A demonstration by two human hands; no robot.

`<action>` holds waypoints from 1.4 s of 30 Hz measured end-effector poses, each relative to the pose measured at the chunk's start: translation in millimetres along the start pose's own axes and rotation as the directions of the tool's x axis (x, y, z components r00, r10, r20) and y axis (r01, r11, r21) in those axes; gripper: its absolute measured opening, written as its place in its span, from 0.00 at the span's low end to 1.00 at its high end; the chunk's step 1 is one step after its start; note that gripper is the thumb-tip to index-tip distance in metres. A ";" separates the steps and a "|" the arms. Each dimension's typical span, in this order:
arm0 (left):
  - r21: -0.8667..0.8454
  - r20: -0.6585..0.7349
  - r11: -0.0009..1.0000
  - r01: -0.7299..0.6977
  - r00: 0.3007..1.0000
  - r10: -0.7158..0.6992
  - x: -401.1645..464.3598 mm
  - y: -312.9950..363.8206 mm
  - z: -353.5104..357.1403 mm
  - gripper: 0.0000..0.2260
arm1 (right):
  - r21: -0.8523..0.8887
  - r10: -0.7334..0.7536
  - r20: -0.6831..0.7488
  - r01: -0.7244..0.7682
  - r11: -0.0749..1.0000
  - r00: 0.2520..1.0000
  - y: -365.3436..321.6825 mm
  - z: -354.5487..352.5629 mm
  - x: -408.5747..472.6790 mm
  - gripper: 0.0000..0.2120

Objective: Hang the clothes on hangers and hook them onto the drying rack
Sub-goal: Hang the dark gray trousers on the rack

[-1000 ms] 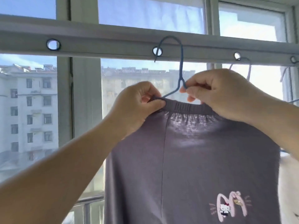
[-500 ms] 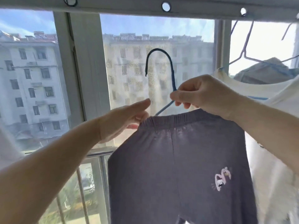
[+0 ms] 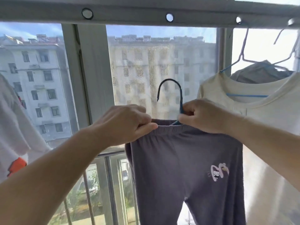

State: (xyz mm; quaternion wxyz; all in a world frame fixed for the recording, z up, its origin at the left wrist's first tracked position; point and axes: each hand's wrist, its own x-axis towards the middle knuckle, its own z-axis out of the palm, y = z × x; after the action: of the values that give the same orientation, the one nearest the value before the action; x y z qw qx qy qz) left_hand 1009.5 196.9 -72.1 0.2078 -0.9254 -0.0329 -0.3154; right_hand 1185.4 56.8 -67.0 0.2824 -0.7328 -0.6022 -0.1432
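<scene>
head view: both forearms reach up and forward from the lower corners. left hand (image 3: 126, 124), palm down, pinches the waistband of the grey pants (image 3: 183, 172) between thumb and curled fingers. right hand (image 3: 203, 116) is closed in a fist on the neck of the blue hanger (image 3: 174, 88), its hook upright, free and well below the rack bar (image 3: 146, 15). pants hang from the hanger between the hands. just right hangs a cream shirt (image 3: 259, 119); behind it a dark garment (image 3: 261, 73). beyond stands the window (image 3: 95, 70).
</scene>
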 end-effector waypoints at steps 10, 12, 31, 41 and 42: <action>-0.386 -0.008 0.900 0.202 0.975 -0.223 -0.5 6.6 -3.2 0.20 | 0.293 0.086 -0.080 -0.059 0.954 0.993 -5.1 -14.4 10.3 0.12; -0.372 0.067 0.886 0.277 0.960 -0.272 1.0 6.3 -3.4 0.19 | 0.318 0.088 -0.069 -0.062 0.946 0.994 -4.9 -17.0 11.7 0.13; -0.230 0.004 0.917 0.324 0.943 -0.332 57.7 10.6 -15.7 0.33 | 0.124 0.020 -0.321 0.021 0.992 0.947 -29.1 -83.1 53.4 0.16; -0.203 -0.014 0.921 0.332 0.940 -0.342 87.1 -1.3 -27.5 0.31 | 0.059 0.042 -0.382 -0.021 0.998 0.923 -33.3 -98.2 78.7 0.17; -0.202 -0.012 0.922 0.331 0.940 -0.340 88.1 -1.5 -26.9 0.30 | 0.052 0.049 -0.380 -0.032 0.998 0.924 -32.5 -97.0 81.2 0.17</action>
State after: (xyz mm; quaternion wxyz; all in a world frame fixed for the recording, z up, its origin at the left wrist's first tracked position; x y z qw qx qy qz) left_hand 1064.3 181.2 0.3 0.0590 -0.9145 -0.1546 -0.3693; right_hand 1185.7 68.8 63.0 0.4131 -0.6970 -0.5236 -0.2634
